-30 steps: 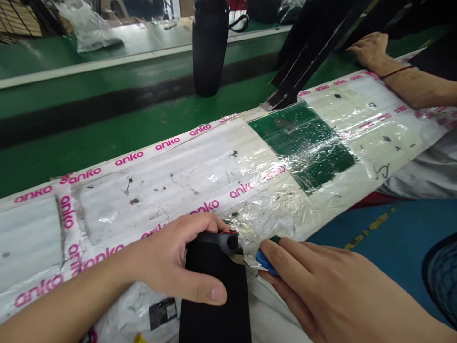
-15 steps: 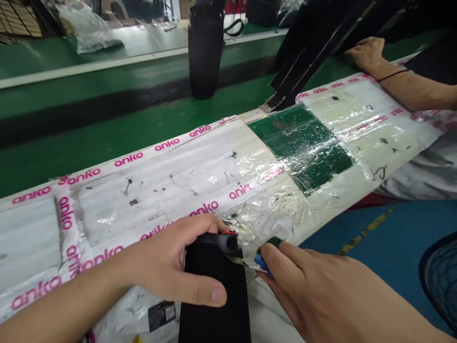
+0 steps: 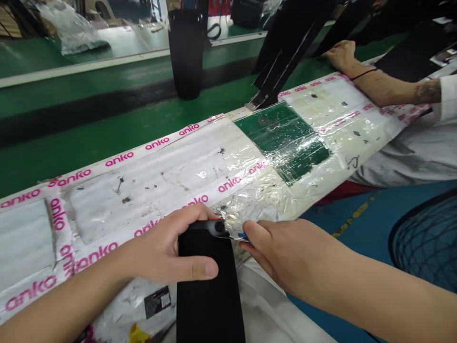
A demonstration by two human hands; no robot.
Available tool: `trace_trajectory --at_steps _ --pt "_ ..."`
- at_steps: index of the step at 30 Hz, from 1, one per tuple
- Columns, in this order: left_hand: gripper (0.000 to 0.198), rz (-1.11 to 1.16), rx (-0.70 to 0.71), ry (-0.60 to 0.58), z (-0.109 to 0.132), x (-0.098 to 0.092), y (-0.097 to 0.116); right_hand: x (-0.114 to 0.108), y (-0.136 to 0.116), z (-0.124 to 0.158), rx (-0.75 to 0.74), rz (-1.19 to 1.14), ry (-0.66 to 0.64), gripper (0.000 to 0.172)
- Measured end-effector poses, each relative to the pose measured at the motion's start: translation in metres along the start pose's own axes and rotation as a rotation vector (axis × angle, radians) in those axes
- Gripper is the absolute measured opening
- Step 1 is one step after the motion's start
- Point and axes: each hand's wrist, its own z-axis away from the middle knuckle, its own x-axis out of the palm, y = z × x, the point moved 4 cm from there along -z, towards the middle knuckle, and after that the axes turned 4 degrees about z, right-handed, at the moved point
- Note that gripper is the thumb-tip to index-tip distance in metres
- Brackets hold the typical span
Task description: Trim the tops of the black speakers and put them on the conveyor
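Gripping black fabric strip (image 3: 210,290) with curled left hand (image 3: 166,247); right hand (image 3: 289,255) pinches blue-handled utility knife (image 3: 243,236) just beside strip.

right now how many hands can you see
3: the left hand gripping a black strip, the right hand just beside it, and a co-worker's hand at upper right. Others may be out of view.
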Motion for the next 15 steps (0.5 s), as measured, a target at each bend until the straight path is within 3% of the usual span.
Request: trace_trajectory --at_steps 6,8,12,15 --pt "0.041 -0.171 0.013 0.059 0.001 0.0 0.001 0.002 0.009 0.015 0.04 -0.197 0.135 0.009" --pt "0.044 -0.207 0.004 0.085 0.002 0.003 0.001 -0.001 0.008 0.027 0.068 -0.309 0.205 0.021" --pt "0.051 -0.318 -0.089 0.263 0.004 0.013 0.004 0.009 -0.009 0.044 0.264 -0.918 0.251 0.016" --pt "0.065 -0.389 -0.16 0.332 0.005 0.018 0.009 0.034 -0.026 0.05 0.51 -1.32 0.223 0.044"
